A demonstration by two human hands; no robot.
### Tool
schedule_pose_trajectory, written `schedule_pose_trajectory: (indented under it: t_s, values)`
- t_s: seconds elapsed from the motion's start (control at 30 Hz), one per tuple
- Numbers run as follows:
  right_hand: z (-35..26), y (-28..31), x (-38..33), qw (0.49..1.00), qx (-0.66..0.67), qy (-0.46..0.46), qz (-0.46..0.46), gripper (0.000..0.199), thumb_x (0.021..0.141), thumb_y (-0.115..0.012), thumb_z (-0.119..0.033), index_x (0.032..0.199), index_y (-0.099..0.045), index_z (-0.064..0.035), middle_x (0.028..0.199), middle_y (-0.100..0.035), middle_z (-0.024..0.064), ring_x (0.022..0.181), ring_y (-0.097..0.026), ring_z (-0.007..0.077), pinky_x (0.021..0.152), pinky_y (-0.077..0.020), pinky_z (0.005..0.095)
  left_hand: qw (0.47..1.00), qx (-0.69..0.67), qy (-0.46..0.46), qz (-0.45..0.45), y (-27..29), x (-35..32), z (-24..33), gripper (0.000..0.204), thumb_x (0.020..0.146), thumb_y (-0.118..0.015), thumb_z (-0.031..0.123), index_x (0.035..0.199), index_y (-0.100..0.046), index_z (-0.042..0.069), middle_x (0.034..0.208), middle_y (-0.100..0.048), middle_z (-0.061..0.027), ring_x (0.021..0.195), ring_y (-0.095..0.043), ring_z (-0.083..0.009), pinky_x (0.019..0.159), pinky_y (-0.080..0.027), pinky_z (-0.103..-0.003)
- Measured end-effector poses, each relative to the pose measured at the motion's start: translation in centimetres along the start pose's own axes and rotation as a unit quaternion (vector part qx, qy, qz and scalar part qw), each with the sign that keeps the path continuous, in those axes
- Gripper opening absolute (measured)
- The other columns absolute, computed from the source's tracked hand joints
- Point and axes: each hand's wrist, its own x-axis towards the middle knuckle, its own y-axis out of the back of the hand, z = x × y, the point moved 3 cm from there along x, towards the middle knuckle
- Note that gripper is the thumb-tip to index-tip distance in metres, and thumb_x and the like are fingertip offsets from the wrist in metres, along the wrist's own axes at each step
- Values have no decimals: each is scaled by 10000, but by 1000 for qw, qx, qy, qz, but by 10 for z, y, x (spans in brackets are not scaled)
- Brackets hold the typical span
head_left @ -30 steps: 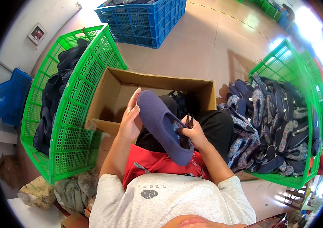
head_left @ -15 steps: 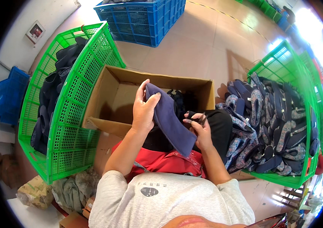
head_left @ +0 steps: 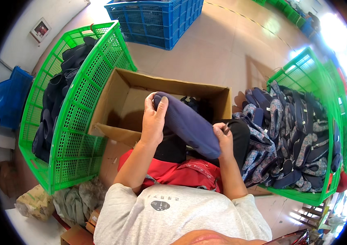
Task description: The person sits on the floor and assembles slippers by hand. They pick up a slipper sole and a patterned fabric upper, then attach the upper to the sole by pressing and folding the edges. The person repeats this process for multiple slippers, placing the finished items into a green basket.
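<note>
A: Item held: one dark blue slipper (head_left: 189,124), sole side turned up. Where is it kept?

B: It is held above the lap, just in front of the open cardboard box (head_left: 120,102). The left hand (head_left: 153,118) is wrapped over the rounded end, thumb on top; the right hand (head_left: 223,139) is closed on the opposite end. Both grips are narrow and shut on the slipper. A small dark object appears to be pinched in the right grip as well; what it is cannot be told.

A: Reason for the two-ended hold?

B: Judged as steadying: the soft body is kept stretched and its surface is presented upward to the eye.

A: Axis and heading?

B: The long axis is laid diagonally, from the left grip, far and high, down to the right grip, near and low. The rounded end is pointed toward the box.

A: Entries beside each grip?

B: Outboard of the left grip, a green basket (head_left: 75,134) of dark slippers is listed; outboard of the right grip, a second green basket (head_left: 304,196) of patterned and plain slippers.
</note>
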Motion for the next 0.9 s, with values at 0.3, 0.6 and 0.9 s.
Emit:
schedule_pose_trajectory:
  t_s: [0.3,0.6,0.9]
  values:
    - [0,24,13,995,14,-72,64,108,944,-680,-163,905,-634,-73,804,-640,-1,685,-583,81,644,-474,222,994,23,-19,-108,8,-2,10,379,896,-723,53,1214,-530,-17,1089,-629,-63,973,-608,-108,860,-519,-252]
    - [-7,-2,21,989,106,-92,55,64,955,-658,-121,904,-653,-81,839,-642,-5,724,-577,63,650,-470,212,985,-129,95,-60,28,8,-3,179,990,-622,189,1126,-569,86,1042,-660,-9,942,-645,-125,825,-536,-296]
    - [-8,11,16,990,52,-116,56,237,1015,-566,-321,1017,-629,-92,873,-638,15,660,-562,75,474,-365,182,974,-224,41,-1,55,9,-11,166,994,-604,256,1141,-588,181,1176,-649,15,1127,-602,-198,975,-483,-446]
